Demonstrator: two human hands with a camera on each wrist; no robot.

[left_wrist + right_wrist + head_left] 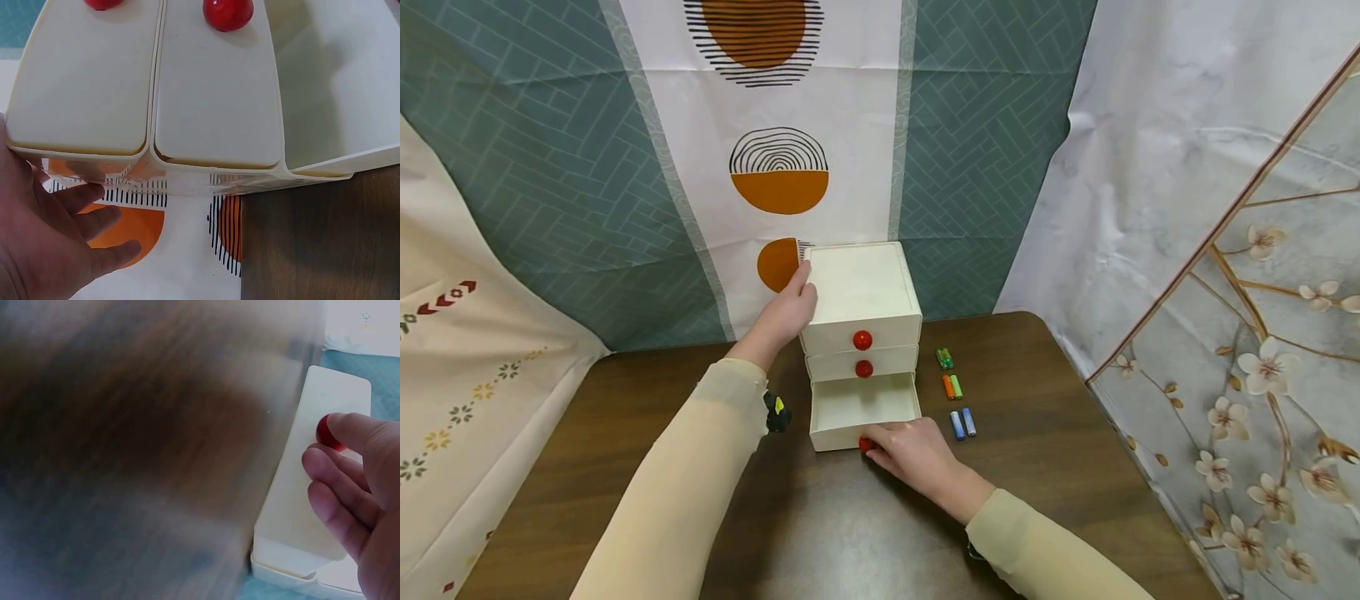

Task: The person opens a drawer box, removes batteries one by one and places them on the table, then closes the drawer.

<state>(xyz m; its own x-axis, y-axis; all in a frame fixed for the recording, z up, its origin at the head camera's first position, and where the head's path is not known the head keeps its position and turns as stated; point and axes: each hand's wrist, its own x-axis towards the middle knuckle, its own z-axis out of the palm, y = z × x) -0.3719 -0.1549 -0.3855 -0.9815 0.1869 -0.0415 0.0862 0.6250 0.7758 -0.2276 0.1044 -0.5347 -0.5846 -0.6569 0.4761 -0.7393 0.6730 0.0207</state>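
Note:
A small white drawer cabinet (861, 283) has red round knobs on its drawer fronts. Its upper two drawers are closed, while the bottom drawer (857, 402) is pulled out and has nothing in it. My left hand (786, 315) rests against the upper left side of the cabinet; in the left wrist view its fingers (100, 222) are spread, lying loosely along that side. At the bottom drawer's front, my right hand (917, 454) pinches the red knob (328, 434) between thumb and fingers. Part of that knob is hidden by the hand.
To the right of the cabinet lie small batteries in pairs: green ones (944, 358), an orange and light-green pair (952, 387), and blue-white ones (962, 423). All stand on a dark wooden table (1037, 433). Patterned cloths (985, 150) hang behind and beside it.

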